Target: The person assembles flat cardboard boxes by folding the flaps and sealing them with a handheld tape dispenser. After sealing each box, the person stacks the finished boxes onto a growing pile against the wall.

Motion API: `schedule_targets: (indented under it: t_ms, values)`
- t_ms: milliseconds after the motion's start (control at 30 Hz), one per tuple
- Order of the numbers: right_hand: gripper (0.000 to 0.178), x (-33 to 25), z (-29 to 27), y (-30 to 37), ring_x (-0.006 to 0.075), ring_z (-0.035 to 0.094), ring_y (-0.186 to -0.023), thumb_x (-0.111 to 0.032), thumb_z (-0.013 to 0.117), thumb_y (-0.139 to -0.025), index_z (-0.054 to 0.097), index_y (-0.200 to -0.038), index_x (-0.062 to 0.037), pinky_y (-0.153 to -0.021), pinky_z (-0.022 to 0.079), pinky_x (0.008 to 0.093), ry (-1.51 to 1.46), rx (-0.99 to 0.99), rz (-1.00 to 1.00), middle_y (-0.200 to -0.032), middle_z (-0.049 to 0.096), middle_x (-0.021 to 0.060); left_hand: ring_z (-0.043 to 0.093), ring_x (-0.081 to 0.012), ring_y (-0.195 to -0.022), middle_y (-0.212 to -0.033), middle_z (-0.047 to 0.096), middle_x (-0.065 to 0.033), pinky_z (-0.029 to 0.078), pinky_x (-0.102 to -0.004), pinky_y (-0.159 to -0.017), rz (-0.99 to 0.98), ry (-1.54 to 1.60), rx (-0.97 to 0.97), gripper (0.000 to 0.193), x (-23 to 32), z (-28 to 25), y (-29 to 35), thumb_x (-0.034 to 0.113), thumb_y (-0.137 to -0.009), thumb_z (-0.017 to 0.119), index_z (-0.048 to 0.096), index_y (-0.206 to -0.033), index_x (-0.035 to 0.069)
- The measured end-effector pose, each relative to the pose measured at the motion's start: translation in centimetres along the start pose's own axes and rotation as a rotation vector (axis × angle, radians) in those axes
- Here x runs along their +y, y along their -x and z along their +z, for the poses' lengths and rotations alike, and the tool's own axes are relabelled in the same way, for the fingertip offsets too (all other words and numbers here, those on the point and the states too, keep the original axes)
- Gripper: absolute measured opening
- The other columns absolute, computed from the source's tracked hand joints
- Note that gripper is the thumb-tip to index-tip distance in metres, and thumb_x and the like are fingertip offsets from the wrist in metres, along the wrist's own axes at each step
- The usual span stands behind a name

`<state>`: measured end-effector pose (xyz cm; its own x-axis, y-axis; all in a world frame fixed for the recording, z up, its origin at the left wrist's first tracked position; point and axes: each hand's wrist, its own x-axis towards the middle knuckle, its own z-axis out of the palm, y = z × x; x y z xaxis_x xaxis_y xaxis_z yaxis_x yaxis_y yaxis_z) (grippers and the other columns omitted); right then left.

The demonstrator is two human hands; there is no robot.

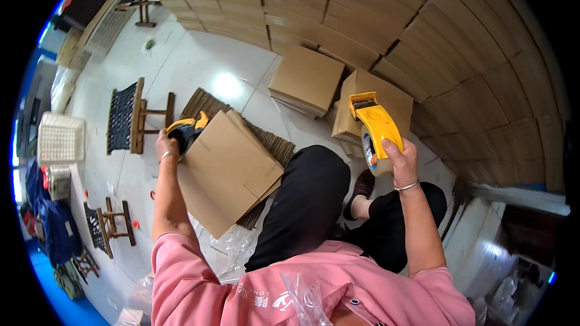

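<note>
In my right hand [403, 162] is a yellow tape dispenser [386, 127] with a roll of tape, lifted beside the cardboard boxes, its cutting end pointing away from me. My left hand [167, 145] is closed around a second tape dispenser [188, 128], yellow and black with a dark roll, at the left edge of the flat cardboard sheets [226, 172]. Part of this hand's grip is hidden behind the dispenser. The sheets lie tilted, in a small stack, over a brown ribbed mat [205, 102] to the left of my knee.
Cardboard stacks [308, 75] stand on the floor ahead, before a tall wall of stacked cartons [362, 12]. Folding stools [124, 118] stand at left, near a white plastic basket [60, 139]. Clear plastic film [232, 247] lies by my left leg.
</note>
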<state>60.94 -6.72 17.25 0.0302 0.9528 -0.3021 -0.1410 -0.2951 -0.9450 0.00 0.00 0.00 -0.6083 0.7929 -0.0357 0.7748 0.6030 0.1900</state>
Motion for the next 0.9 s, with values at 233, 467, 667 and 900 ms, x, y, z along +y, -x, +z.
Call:
schedule_targets:
  t_ms: [233, 467, 667, 900]
  values:
    - [0.032, -0.4, -2.4, -1.2, 0.0142, 0.061, -0.063, -0.023, 0.065, -0.086, 0.061, -0.1, 0.006, -0.06, 0.049, 0.026, 0.034, 0.03, -0.063, -0.079, 0.064, 0.0095, 0.064, -0.0378, -0.091, -0.097, 0.067, -0.0205, 0.05, -0.0413, -0.078, 0.175, 0.295, 0.316, 0.031, 2.5, 0.9, -1.4, 0.01, -0.079, 0.06, 0.063, -0.11, 0.009]
    - [0.03, -0.2, -2.4, -1.1, 0.0149, 0.062, -0.064, -0.022, 0.065, -0.086, 0.061, -0.099, 0.0055, -0.062, 0.05, 0.0265, 0.076, 0.023, -0.029, -0.079, 0.064, 0.0094, 0.065, -0.0348, -0.092, -0.1, 0.067, -0.0184, 0.05, -0.0395, -0.081, 0.203, 0.278, 0.504, 0.032, 7.5, -5.6, -5.4, 0.013, -0.081, 0.06, 0.063, -0.112, 0.005]
    - [0.028, 0.0, -2.6, -1.2, 0.0154, 0.061, -0.064, -0.02, 0.065, -0.087, 0.061, -0.099, 0.0052, -0.062, 0.05, 0.0272, 0.04, -0.025, -0.012, -0.081, 0.064, 0.0093, 0.062, -0.0125, -0.07, -0.084, 0.069, -0.0089, 0.051, -0.0263, -0.065, 0.24, 0.998, 0.32, 0.027, 13.3, -4.9, -7.9, 0.003, -0.077, 0.067, 0.066, -0.103, -0.004]
    - [0.031, -0.8, -2.6, -1.2, 0.0153, 0.062, -0.063, -0.022, 0.066, -0.086, 0.061, -0.1, 0.0053, -0.061, 0.05, 0.0269, -0.028, 0.043, -0.047, -0.081, 0.064, 0.0094, 0.068, -0.0313, -0.076, -0.082, 0.068, -0.0229, 0.052, -0.038, -0.07, 0.243, 0.72, -0.064, 0.035, 33.3, 4.9, 0.7, 0.017, -0.07, 0.075, 0.068, -0.097, -0.003]
